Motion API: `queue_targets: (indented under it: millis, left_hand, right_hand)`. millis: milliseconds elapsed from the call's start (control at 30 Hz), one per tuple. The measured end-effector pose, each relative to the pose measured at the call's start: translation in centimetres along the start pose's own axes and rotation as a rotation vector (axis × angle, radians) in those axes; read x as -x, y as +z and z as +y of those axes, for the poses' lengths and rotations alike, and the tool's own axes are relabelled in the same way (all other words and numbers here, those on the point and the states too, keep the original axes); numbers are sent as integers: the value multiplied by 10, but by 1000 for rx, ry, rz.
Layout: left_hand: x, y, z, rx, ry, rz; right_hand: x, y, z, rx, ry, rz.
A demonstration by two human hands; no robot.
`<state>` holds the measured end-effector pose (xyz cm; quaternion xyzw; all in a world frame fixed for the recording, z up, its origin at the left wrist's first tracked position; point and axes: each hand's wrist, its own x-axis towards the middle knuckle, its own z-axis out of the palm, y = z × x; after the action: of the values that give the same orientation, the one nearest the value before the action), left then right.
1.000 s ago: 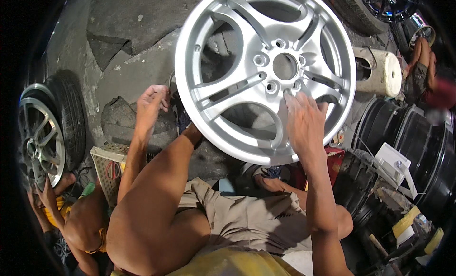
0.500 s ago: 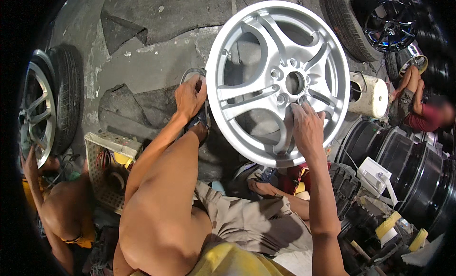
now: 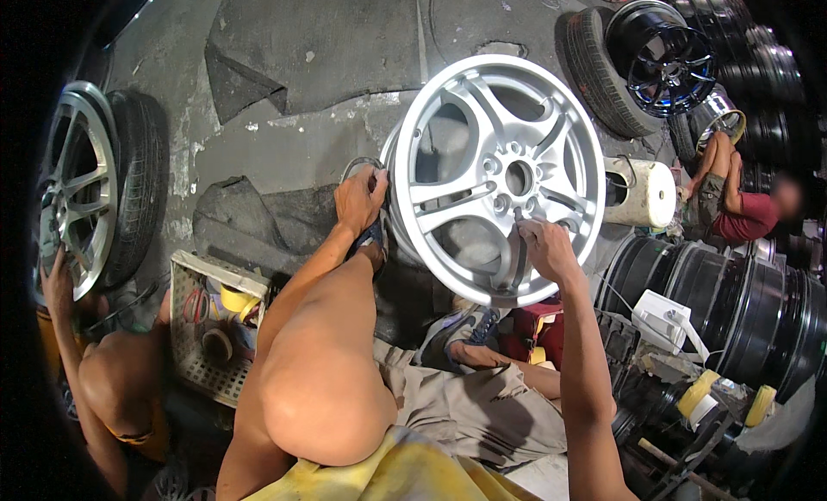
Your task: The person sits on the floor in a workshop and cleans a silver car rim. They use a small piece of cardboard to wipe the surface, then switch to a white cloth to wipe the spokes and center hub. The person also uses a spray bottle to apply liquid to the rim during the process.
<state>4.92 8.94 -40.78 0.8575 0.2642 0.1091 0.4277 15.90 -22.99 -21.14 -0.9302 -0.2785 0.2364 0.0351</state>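
Observation:
A silver alloy wheel rim point(image 3: 519, 178) with split spokes stands tilted in front of me, with no tire on it. At its left side, my left hand point(image 3: 358, 201) is closed at the back edge of its barrel. My right hand point(image 3: 550, 249) lies on the lower spokes just below the center hole, fingers curled and pressed together against the metal. Whatever may be under those fingertips is hidden.
A plastic basket point(image 3: 183, 316) with tape rolls and tools sits left of my leg. Another person holds a wheel point(image 3: 82, 195) beside a tire point(image 3: 138, 182) at far left. A cream container point(image 3: 650, 193), black rims point(image 3: 672, 273) and a seated co-worker point(image 3: 748, 210) are right.
The wheel rim has turned slightly, so more of its barrel shows on the left. My right hand's fingers, stretched out before, are now curled in. The whole view has shifted a little.

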Motion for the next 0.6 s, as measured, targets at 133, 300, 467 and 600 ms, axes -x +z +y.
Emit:
queue_targets:
  millis: [133, 300, 467, 600]
  left_hand:
    - [-1, -1, 0, 3, 41, -16]
    - [-15, -9, -14, 305, -81, 26]
    - [-55, -144, 82, 214, 137, 25]
    - [-69, -184, 213, -94, 562, -482]
  right_hand:
    - [-5, 10, -7, 2, -77, 266]
    - [17, -9, 22, 123, -50, -28]
    - [127, -10, -9, -168, -89, 487]
    - [178, 15, -31, -571, 98, 502]
